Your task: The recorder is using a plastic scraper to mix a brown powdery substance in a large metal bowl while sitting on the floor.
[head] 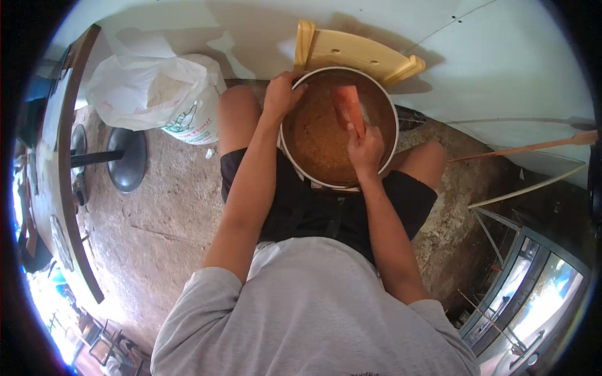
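A large round metal pot (pixel 396 136) stands between my knees, its pale rim facing up. Brown, grainy material (pixel 324 136) covers its bottom. My left hand (pixel 283 94) grips the pot's upper left rim, with the thumb over the inside. In my right hand (pixel 367 148) is a reddish-orange flat scraper (pixel 347 105), held by its lower end inside the pot. The scraper's blade points away from me, over the far right part of the pot. Whether it touches the brown material I cannot tell.
A light wooden chair back (pixel 357 49) stands just beyond the pot, against a pale wall (pixel 494 61). An open white flour sack (pixel 197 94) is at the left, near a table edge (pixel 77 188) and a black round base (pixel 127 160). A metal-framed glass cabinet (pixel 531 277) lies lower right.
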A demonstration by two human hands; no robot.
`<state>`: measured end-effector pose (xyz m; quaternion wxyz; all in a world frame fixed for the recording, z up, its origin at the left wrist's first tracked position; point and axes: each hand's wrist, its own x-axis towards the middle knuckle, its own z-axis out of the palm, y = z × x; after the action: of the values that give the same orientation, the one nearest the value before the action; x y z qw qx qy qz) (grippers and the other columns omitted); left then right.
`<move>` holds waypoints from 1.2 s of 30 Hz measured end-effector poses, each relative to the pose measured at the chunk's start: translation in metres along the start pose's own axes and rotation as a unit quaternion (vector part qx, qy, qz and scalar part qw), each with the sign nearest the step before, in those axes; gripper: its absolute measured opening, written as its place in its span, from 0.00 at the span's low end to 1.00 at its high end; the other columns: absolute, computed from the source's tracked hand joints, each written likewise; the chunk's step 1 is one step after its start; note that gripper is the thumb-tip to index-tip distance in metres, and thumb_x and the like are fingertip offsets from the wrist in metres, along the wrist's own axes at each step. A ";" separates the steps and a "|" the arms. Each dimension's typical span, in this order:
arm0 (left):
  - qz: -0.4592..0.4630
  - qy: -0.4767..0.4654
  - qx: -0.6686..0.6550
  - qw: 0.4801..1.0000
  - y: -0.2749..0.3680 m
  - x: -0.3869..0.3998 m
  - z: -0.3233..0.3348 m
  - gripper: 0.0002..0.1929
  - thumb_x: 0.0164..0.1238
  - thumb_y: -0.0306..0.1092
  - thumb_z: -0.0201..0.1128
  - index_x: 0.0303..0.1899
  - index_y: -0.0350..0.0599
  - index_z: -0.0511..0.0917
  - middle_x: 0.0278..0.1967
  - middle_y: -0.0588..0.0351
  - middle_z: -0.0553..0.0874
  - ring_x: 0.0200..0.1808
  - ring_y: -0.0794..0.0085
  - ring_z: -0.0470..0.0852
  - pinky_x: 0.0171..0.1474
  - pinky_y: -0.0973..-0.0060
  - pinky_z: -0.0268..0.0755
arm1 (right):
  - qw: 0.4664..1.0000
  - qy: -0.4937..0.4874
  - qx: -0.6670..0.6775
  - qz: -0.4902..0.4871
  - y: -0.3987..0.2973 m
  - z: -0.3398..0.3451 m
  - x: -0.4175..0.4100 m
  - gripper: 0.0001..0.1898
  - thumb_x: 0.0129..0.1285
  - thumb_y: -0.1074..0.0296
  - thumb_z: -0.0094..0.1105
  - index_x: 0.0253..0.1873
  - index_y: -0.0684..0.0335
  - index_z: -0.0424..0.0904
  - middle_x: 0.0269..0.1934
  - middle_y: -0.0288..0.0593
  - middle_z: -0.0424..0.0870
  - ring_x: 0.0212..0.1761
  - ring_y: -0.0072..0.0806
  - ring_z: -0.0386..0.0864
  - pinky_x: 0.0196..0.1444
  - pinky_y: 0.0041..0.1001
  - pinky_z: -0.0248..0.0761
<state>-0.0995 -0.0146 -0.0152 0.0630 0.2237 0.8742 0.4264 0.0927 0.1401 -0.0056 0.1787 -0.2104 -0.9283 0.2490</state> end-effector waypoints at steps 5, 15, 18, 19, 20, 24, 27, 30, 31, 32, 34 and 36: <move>0.006 -0.005 0.016 1.000 0.007 0.004 0.009 0.15 0.59 0.37 0.67 0.46 0.42 0.84 0.41 0.43 0.86 0.44 0.52 0.85 0.49 0.63 0.76 | 0.996 -0.059 -0.069 0.002 0.020 0.012 -0.008 0.16 0.63 0.57 0.60 0.41 0.68 0.81 0.35 0.60 0.80 0.35 0.55 0.77 0.38 0.48 0.69; -0.008 -0.004 0.000 1.000 0.000 0.000 0.003 0.16 0.58 0.36 0.68 0.47 0.41 0.83 0.41 0.43 0.86 0.45 0.52 0.85 0.49 0.64 0.76 | 1.000 -0.020 -0.016 -0.016 -0.005 0.013 -0.001 0.15 0.62 0.58 0.60 0.36 0.68 0.80 0.28 0.59 0.79 0.34 0.57 0.78 0.37 0.48 0.71; -0.011 -0.009 -0.020 1.000 0.005 0.001 0.005 0.16 0.58 0.36 0.68 0.47 0.40 0.83 0.41 0.43 0.86 0.45 0.52 0.85 0.49 0.64 0.76 | 0.998 0.028 0.047 -0.037 -0.011 0.000 -0.002 0.16 0.62 0.57 0.61 0.35 0.69 0.79 0.26 0.60 0.78 0.32 0.58 0.77 0.37 0.47 0.70; -0.006 -0.010 -0.010 1.000 0.004 0.001 0.007 0.16 0.58 0.36 0.67 0.48 0.44 0.84 0.41 0.43 0.86 0.45 0.50 0.84 0.50 0.62 0.75 | 0.999 -0.035 -0.008 -0.019 -0.005 0.006 -0.004 0.15 0.62 0.58 0.61 0.35 0.69 0.78 0.27 0.60 0.78 0.32 0.58 0.77 0.37 0.47 0.70; -0.001 -0.010 0.000 1.000 0.003 0.003 0.009 0.16 0.57 0.36 0.66 0.49 0.47 0.84 0.41 0.43 0.85 0.45 0.48 0.83 0.50 0.59 0.74 | 0.993 -0.098 -0.062 0.000 0.002 0.010 -0.006 0.15 0.62 0.59 0.60 0.35 0.69 0.78 0.27 0.61 0.78 0.32 0.58 0.77 0.37 0.48 0.70; 0.004 -0.003 -0.003 1.000 0.000 -0.003 0.004 0.16 0.59 0.38 0.67 0.47 0.41 0.84 0.41 0.42 0.86 0.45 0.52 0.85 0.49 0.64 0.76 | 0.998 0.031 0.039 -0.046 -0.012 0.005 -0.013 0.14 0.62 0.61 0.59 0.34 0.69 0.78 0.28 0.63 0.79 0.33 0.58 0.77 0.38 0.49 0.70; -0.010 -0.010 0.001 1.000 0.005 0.004 0.007 0.16 0.58 0.37 0.67 0.46 0.41 0.84 0.41 0.43 0.87 0.44 0.52 0.85 0.49 0.63 0.76 | 0.996 -0.095 0.004 -0.003 -0.003 0.014 -0.018 0.13 0.60 0.60 0.64 0.34 0.67 0.79 0.25 0.58 0.77 0.33 0.57 0.77 0.35 0.47 0.70; -0.007 -0.002 0.006 1.000 -0.003 0.001 0.009 0.15 0.59 0.36 0.66 0.46 0.40 0.84 0.41 0.42 0.86 0.45 0.51 0.85 0.50 0.62 0.76 | 0.998 0.016 0.033 -0.058 -0.013 0.013 -0.015 0.14 0.60 0.60 0.63 0.33 0.68 0.79 0.25 0.58 0.77 0.32 0.57 0.77 0.35 0.46 0.70; 0.001 -0.009 -0.021 1.000 -0.004 0.001 0.009 0.15 0.59 0.33 0.64 0.49 0.42 0.82 0.43 0.40 0.85 0.47 0.47 0.83 0.51 0.60 0.74 | 0.998 -0.002 0.037 -0.050 -0.018 0.007 -0.015 0.14 0.61 0.60 0.62 0.32 0.68 0.79 0.25 0.59 0.77 0.32 0.57 0.77 0.35 0.47 0.69; 0.010 -0.016 -0.049 0.999 -0.006 -0.001 0.009 0.17 0.60 0.30 0.62 0.52 0.44 0.81 0.45 0.38 0.83 0.49 0.44 0.80 0.53 0.57 0.72 | 0.998 -0.020 0.040 -0.041 -0.022 0.004 -0.016 0.15 0.61 0.59 0.62 0.31 0.68 0.78 0.25 0.59 0.77 0.32 0.57 0.77 0.34 0.47 0.69; 0.051 -0.019 -0.053 0.997 -0.008 -0.001 0.018 0.20 0.60 0.28 0.59 0.56 0.44 0.77 0.47 0.36 0.81 0.51 0.43 0.79 0.55 0.56 0.71 | 0.998 -0.050 0.021 -0.044 -0.003 0.016 -0.024 0.16 0.61 0.58 0.62 0.31 0.68 0.78 0.26 0.59 0.77 0.31 0.57 0.76 0.34 0.48 0.68; 0.087 -0.016 -0.050 0.995 -0.015 -0.001 0.021 0.23 0.60 0.25 0.56 0.59 0.44 0.74 0.50 0.34 0.80 0.53 0.42 0.77 0.56 0.56 0.70 | 0.995 -0.084 0.010 -0.050 0.009 0.023 -0.020 0.17 0.61 0.57 0.62 0.31 0.68 0.78 0.26 0.60 0.77 0.31 0.57 0.76 0.34 0.48 0.67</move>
<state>-0.0969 -0.0078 -0.0402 0.0504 0.3023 0.8277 0.4701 0.1027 0.1290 -0.0337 0.1148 -0.1401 -0.9469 0.2656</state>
